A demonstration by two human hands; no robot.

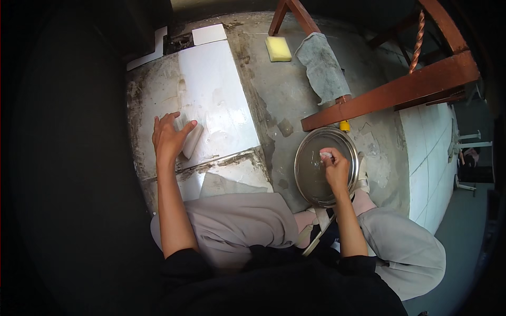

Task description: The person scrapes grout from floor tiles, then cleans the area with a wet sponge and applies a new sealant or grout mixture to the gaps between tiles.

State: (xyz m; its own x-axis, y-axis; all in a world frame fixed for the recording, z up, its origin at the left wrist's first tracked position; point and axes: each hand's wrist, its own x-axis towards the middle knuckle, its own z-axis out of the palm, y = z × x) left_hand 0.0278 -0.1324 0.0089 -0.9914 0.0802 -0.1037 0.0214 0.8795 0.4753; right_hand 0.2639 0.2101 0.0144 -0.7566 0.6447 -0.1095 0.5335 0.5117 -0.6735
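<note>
My left hand [171, 138] grips a pale, flat rectangular block [193, 145] between thumb and fingers. The block rests on the white tile surface [219, 95], beside its stained, dirty left part. Over a round metal basin [298, 174] my right hand [337, 169] is closed in a pinch. Between its fingertips is a small whitish piece [326, 154], too small to name. Greyish water seems to fill the basin, which stands on the floor by my feet.
A yellow sponge [278, 49] lies on the grey floor [263, 79] ahead. A grey cloth [324, 68] hangs over a reddish-brown frame [390, 92] at the right, close behind the basin. By its foot is a small yellow object [344, 126]. White tiles [432, 158] line the right side.
</note>
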